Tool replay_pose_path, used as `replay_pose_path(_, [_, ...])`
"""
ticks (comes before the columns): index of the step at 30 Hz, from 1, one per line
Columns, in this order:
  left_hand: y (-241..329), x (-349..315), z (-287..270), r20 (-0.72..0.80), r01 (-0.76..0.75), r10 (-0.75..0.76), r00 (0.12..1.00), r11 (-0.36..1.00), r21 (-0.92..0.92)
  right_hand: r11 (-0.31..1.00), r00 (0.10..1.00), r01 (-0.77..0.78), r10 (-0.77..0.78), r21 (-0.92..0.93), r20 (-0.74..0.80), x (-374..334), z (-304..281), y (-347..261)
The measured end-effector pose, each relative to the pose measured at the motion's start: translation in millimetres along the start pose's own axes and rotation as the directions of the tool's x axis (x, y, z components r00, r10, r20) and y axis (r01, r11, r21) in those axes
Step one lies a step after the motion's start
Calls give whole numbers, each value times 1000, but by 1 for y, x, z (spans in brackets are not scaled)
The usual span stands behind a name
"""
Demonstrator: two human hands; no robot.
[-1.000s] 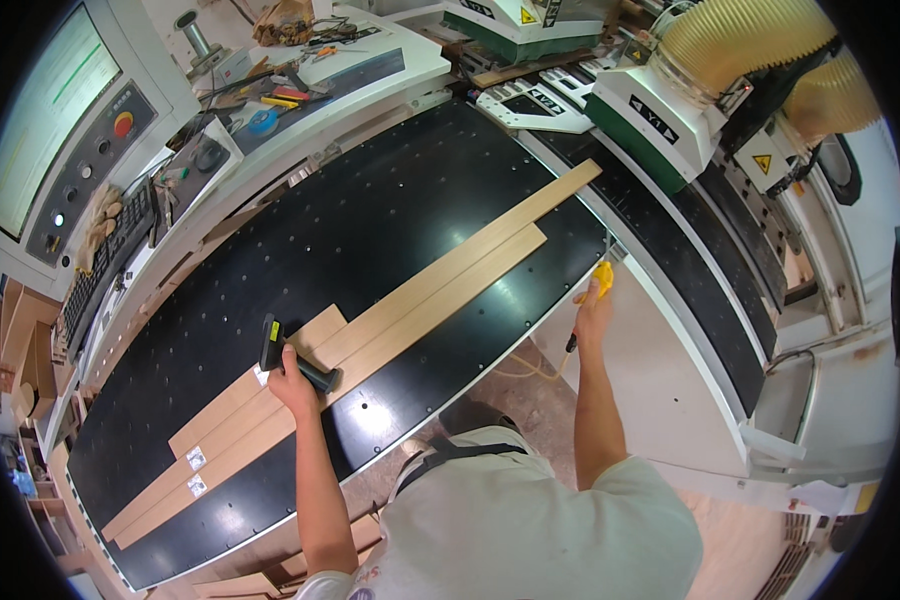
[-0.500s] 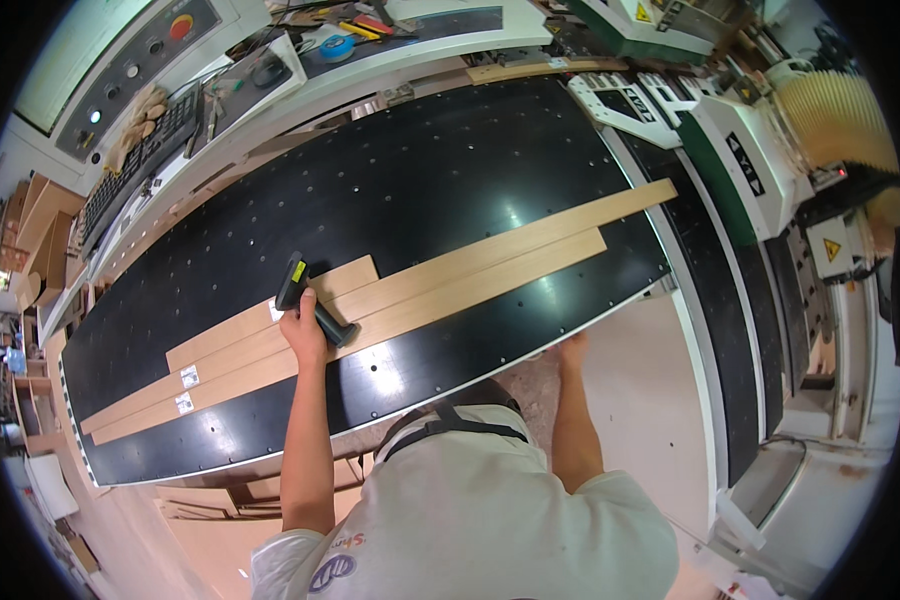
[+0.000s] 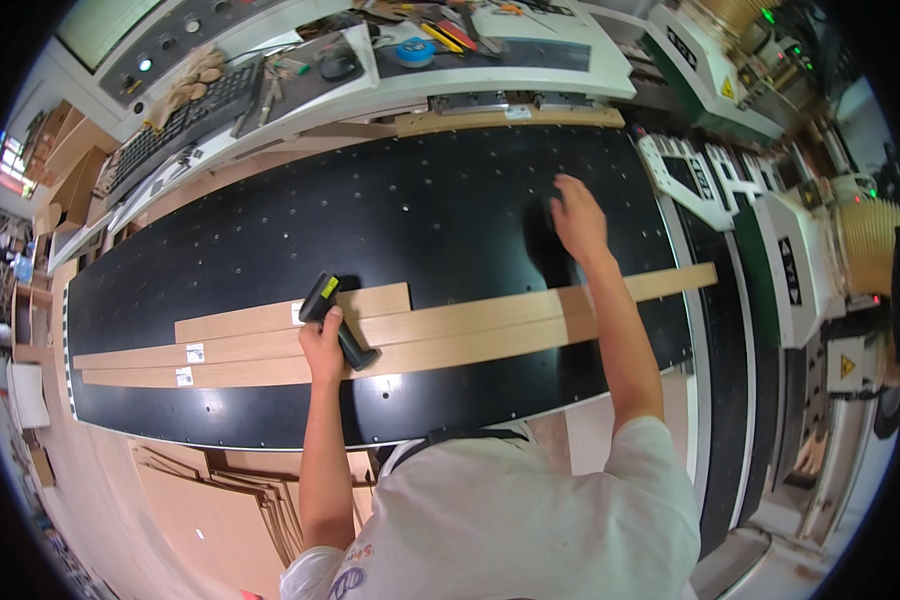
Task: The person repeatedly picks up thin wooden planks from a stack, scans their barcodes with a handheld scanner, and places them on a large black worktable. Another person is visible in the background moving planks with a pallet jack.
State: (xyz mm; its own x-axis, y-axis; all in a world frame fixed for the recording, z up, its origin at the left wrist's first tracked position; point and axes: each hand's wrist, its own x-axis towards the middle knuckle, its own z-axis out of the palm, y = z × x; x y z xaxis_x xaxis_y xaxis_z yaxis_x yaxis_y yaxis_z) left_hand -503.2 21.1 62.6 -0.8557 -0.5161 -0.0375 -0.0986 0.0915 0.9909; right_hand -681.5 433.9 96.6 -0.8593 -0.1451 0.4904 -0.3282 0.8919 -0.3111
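Observation:
My left hand point(image 3: 320, 347) is closed around the grip of a black handheld barcode scanner point(image 3: 353, 346), held over the strips. Beneath it, three light wooden strips lie side by side: a short back strip point(image 3: 235, 322), a long middle strip point(image 3: 490, 313) and a front strip point(image 3: 440, 353). Each bears a white label near its left part; the back strip's label point(image 3: 297, 313) is partly covered by the scanner. My right hand point(image 3: 580, 215), slightly blurred, reaches over the black table point(image 3: 350, 230) with its fingers stretched out and nothing in them. My right forearm crosses above the strips.
Another labelled wooden strip point(image 3: 560, 119) lies along the table's far edge. Beyond it a white counter carries a keyboard point(image 3: 185, 130), mouse point(image 3: 338, 66), blue tape roll point(image 3: 415, 51) and tools. White and green machine units point(image 3: 790, 265) stand at right. Stacked boards point(image 3: 220, 510) are below left.
My right hand has come up from beside my body and out over the table's far right part. The view has shifted; my left hand still holds the scanner over the strips.

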Motion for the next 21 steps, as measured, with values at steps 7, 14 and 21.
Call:
replay_pose_path(7, [6,-5,-3,-28,61,-59,998,996,61,990,976,65,-37,-124,214,117,113,-11])
replay_pose_path(14, [13,-6,-4,-45,108,-103,994,986,128,996,966,-8,32,-94,255,139,120,-8])
replay_pose_path(21, [12,-5,-8,-26,108,-106,994,989,99,955,904,294,-267,-32,334,70,58,-44])
